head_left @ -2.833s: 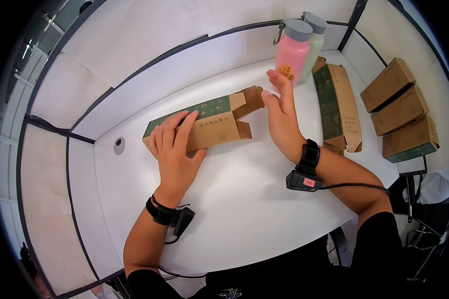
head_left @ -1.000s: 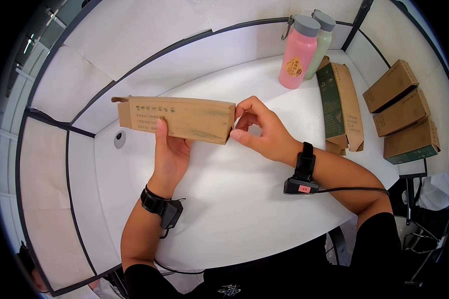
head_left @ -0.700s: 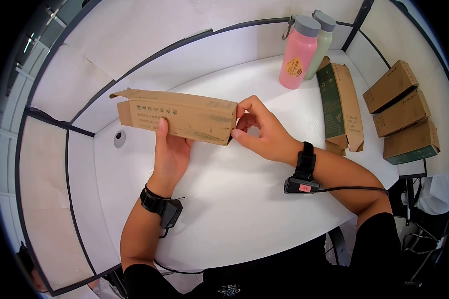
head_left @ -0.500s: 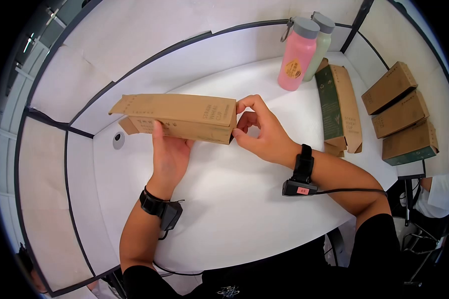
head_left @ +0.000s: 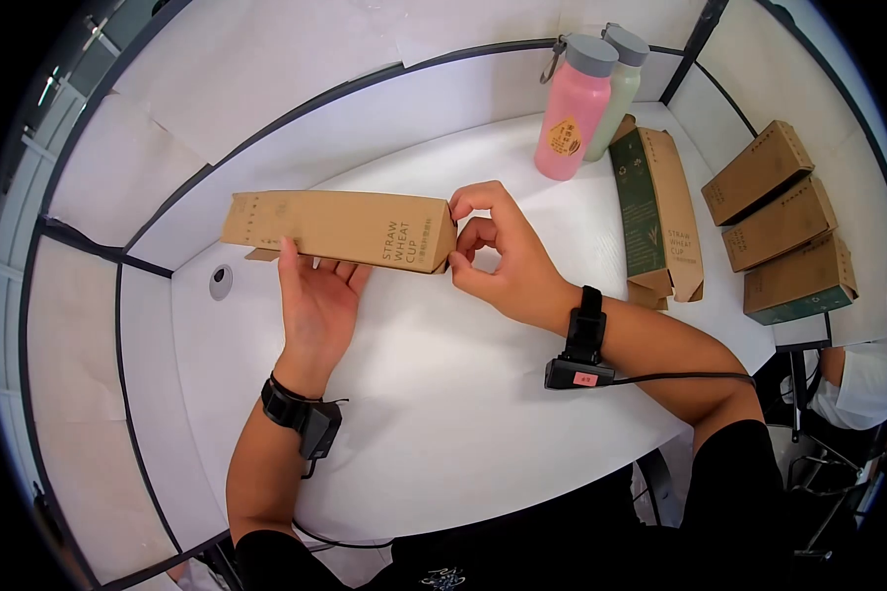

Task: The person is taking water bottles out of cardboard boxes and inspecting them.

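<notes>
Head view: left hand (head_left: 313, 300) cradles carton (head_left: 340, 229), right hand (head_left: 498, 266) pinches its end edge, bottles (head_left: 567, 123) well apart.

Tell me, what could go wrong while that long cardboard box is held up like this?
1. The left hand and right hand hold the long carton by thumb and fingertips above the table, so it might slip and drop.
2. The flap at its left end hangs open and could bend or catch.
3. A wide swing might topple the pink bottle behind.
</notes>
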Motion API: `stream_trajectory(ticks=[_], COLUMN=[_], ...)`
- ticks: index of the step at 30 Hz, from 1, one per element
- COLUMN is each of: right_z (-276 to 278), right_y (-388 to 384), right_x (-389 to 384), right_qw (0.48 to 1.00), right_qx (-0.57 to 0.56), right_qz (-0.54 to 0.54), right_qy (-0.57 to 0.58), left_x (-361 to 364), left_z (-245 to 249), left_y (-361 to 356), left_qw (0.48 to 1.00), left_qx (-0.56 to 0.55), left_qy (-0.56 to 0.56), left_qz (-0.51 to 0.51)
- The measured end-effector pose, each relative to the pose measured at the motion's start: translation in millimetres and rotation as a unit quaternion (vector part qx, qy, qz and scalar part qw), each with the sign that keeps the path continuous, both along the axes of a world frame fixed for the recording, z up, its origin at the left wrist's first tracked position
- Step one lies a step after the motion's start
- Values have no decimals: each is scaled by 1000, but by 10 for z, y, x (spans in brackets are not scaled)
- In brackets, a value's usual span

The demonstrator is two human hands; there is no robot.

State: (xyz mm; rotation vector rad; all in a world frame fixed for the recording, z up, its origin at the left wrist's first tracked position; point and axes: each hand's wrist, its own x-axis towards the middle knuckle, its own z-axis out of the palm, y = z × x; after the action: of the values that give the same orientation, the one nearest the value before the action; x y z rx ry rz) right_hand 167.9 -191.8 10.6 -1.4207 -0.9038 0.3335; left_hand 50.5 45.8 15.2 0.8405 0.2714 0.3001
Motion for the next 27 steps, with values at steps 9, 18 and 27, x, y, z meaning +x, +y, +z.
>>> stream_trajectory(ticks=[9, 18, 27], right_z=[11, 35, -42], right_y=[6, -1, 33], right_x=[-47, -32, 4], right_qw=[999, 998, 998], right_qx=[-15, -50, 0], right_qz=[-18, -9, -18], right_qy=[-24, -49, -60], left_x=[17, 23, 26], left_z=[-28, -2, 10], left_y=[43, 27, 20], left_qw=[1000, 1000, 1000], left_qx=[-18, -3, 4], left_qy=[6, 13, 21], left_qz=[-6, -7, -17])
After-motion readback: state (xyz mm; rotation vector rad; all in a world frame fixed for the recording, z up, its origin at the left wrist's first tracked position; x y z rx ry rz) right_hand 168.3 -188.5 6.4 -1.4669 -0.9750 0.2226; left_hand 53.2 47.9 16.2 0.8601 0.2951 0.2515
